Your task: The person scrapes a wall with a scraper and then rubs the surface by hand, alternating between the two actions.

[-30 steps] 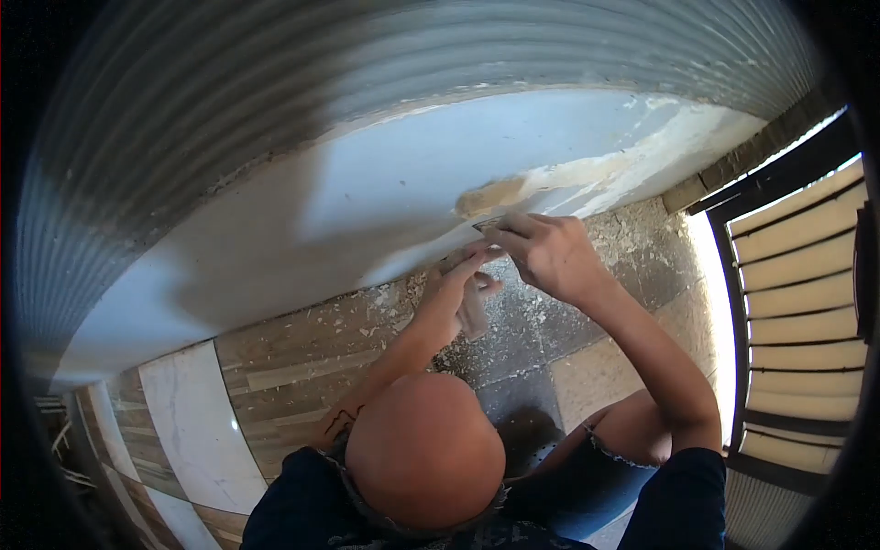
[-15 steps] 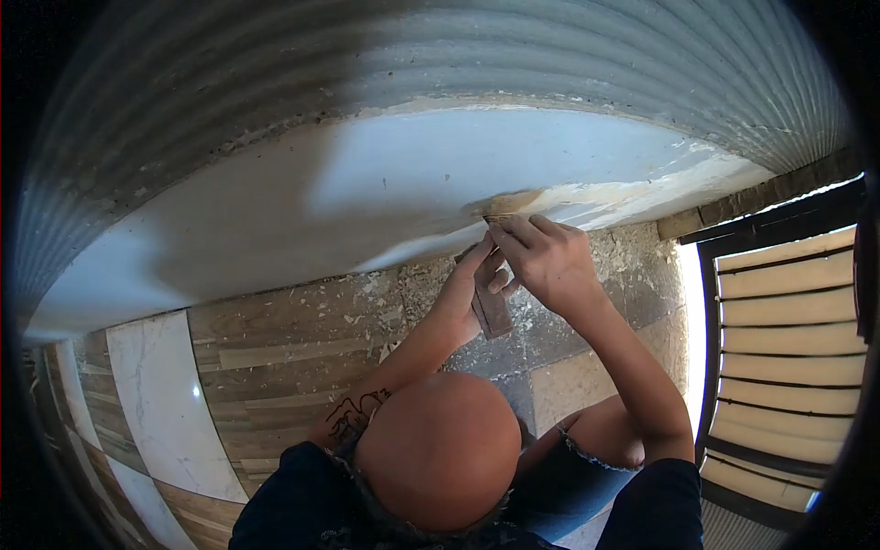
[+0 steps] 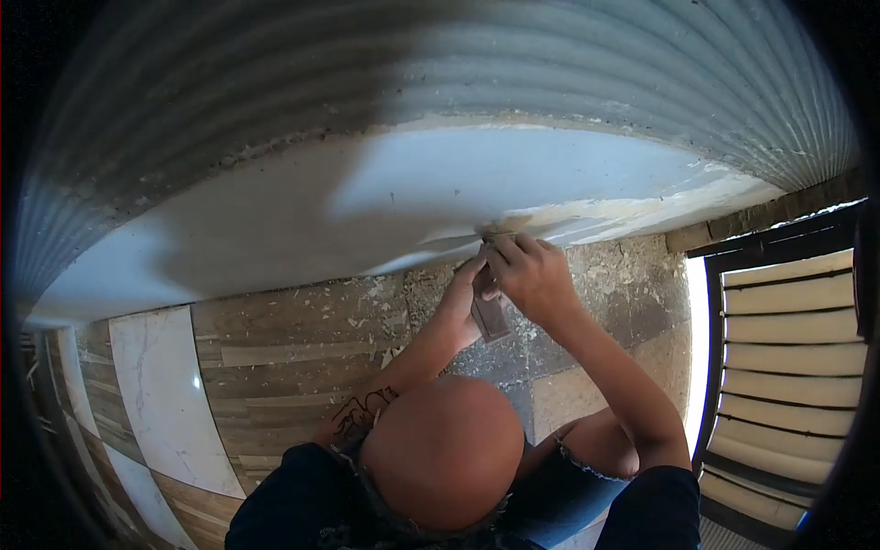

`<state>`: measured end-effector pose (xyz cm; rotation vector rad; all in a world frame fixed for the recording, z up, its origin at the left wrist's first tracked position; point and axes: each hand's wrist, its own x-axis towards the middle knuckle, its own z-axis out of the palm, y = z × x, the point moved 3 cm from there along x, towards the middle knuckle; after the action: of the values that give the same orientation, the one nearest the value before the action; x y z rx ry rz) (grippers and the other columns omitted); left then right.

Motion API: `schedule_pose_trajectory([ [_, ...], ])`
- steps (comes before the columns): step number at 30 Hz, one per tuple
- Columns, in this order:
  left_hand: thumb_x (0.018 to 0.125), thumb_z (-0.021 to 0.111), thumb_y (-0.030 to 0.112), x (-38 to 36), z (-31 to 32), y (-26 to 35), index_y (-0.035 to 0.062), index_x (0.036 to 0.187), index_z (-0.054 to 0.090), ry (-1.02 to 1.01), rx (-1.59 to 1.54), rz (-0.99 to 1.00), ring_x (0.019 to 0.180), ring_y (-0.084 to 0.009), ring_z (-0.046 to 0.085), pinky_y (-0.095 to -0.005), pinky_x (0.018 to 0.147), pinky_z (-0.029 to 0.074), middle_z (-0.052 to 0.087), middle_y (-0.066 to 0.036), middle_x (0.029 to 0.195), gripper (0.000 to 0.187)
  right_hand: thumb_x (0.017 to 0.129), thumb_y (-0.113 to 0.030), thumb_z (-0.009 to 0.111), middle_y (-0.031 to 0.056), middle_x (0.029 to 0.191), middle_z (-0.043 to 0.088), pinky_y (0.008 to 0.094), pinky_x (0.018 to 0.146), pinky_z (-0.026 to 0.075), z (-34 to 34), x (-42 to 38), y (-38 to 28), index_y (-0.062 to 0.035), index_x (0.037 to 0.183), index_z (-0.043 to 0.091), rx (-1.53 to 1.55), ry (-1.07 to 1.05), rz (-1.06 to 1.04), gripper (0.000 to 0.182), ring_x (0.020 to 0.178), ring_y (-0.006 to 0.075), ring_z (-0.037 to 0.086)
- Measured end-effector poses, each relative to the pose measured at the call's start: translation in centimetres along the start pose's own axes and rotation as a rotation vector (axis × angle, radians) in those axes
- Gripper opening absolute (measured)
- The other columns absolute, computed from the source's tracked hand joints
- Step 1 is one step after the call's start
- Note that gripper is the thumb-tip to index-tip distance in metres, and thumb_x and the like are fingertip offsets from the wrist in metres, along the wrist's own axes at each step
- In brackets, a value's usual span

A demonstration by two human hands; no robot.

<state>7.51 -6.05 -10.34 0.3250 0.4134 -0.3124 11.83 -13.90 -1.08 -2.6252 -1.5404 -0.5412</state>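
My left hand (image 3: 456, 307) is closed around a flat brown-grey strip (image 3: 492, 318), whose lower end sticks out below the fingers. Beside it, my right hand (image 3: 533, 277) is closed, its fingertips pressed together at the top of the left hand. A small dark edge shows at those fingertips, but what they hold is hidden. Both hands are at the foot of the pale wall (image 3: 417, 179), just below a brownish patch (image 3: 510, 224) where the coating has come off.
Flakes of coating litter the wood-look floor tiles (image 3: 293, 344) along the wall. Ribbed grey panelling (image 3: 550, 64) rises above the pale band. To the right is a dark-framed slatted gate (image 3: 788, 330). My bent knee (image 3: 442, 449) is close below the hands.
My right hand has shifted slightly left, closer over the left hand. The left hand keeps its grip on the strip. The view has tilted a little, so the wall appears lower.
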Motion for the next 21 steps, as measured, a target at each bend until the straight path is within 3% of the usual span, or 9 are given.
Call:
schedule_pose_trajectory([
  [2,0.091,0.063,0.038,-0.2,-0.2,-0.2,0.0156,0.097,0.057,0.051,-0.023,-0.008,0.056,-0.0057,0.038,-0.0245,0.057,0.035,0.050,0.007,0.075,0.024,0.064,-0.020,0.070,0.0030,0.091,0.058,0.0291,0.060,0.052,-0.4,-0.5,0.0,-0.0050,0.085,0.063,-0.005,-0.017,-0.005,0.027,0.082,0.0178,0.060],
  [4,0.092,0.062,0.033,-0.9,1.0,0.1,0.0145,0.101,0.059,-0.003,0.013,-0.025,0.061,-0.0040,0.047,-0.0219,0.056,0.039,0.055,0.006,0.078,0.021,0.066,-0.016,0.068,0.0025,0.089,0.057,0.0281,0.059,0.052,-2.3,-0.3,0.1,-0.0050,0.086,0.063,0.048,0.024,0.067,0.023,0.079,0.0172,0.060],
  [7,0.092,0.061,0.032,-1.8,2.7,1.0,0.0147,0.101,0.059,-0.106,0.044,0.003,0.061,-0.0034,0.047,-0.0218,0.055,0.039,0.056,0.006,0.080,0.020,0.064,-0.017,0.067,0.0017,0.085,0.057,0.0278,0.057,0.051,-3.2,-0.2,0.1,-0.0047,0.087,0.064,0.019,0.054,0.088,0.027,0.075,0.0165,0.059],
  [11,0.092,0.061,0.032,-1.6,2.4,1.0,0.0147,0.102,0.059,-0.008,0.062,0.028,0.060,-0.0032,0.047,-0.0214,0.054,0.038,0.057,0.005,0.081,0.020,0.060,-0.020,0.068,0.0014,0.083,0.056,0.0280,0.056,0.051,-3.0,-0.1,0.0,-0.0046,0.088,0.064,0.019,0.053,0.079,0.032,0.073,0.0161,0.059],
  [13,0.090,0.064,0.040,-1.5,2.4,1.1,0.0153,0.102,0.057,-0.028,0.075,-0.003,0.055,-0.0051,0.036,-0.0234,0.056,0.034,0.050,0.008,0.081,0.028,0.058,-0.021,0.068,0.0014,0.082,0.056,0.0283,0.056,0.051,-3.2,0.2,0.0,-0.0050,0.086,0.064,0.028,0.076,0.084,0.033,0.073,0.0159,0.059],
  [17,0.091,0.063,0.039,-1.3,2.0,1.0,0.0151,0.102,0.057,-0.038,0.045,-0.009,0.054,-0.0053,0.036,-0.0238,0.056,0.034,0.050,0.008,0.080,0.027,0.059,-0.021,0.068,0.0008,0.081,0.056,0.0283,0.056,0.051,-3.0,0.3,0.0,-0.0058,0.086,0.064,0.035,0.069,0.093,0.031,0.072,0.0158,0.059],
  [19,0.091,0.063,0.039,-1.0,1.9,1.1,0.0151,0.101,0.057,-0.070,0.070,0.006,0.054,-0.0057,0.035,-0.0239,0.056,0.034,0.050,0.007,0.078,0.026,0.064,-0.011,0.067,-0.0009,0.075,0.055,0.0293,0.051,0.047,-3.0,0.3,0.2,-0.0090,0.082,0.063,0.062,0.137,0.118,0.018,0.065,0.0153,0.057],
  [21,0.091,0.063,0.039,-1.0,1.9,0.7,0.0151,0.100,0.057,-0.059,0.044,0.002,0.054,-0.0058,0.035,-0.0239,0.056,0.034,0.050,0.007,0.078,0.026,0.061,-0.019,0.069,-0.0006,0.078,0.056,0.0293,0.053,0.049,-2.9,0.3,0.5,-0.0082,0.083,0.063,0.060,0.066,0.112,0.025,0.068,0.0160,0.058],
])
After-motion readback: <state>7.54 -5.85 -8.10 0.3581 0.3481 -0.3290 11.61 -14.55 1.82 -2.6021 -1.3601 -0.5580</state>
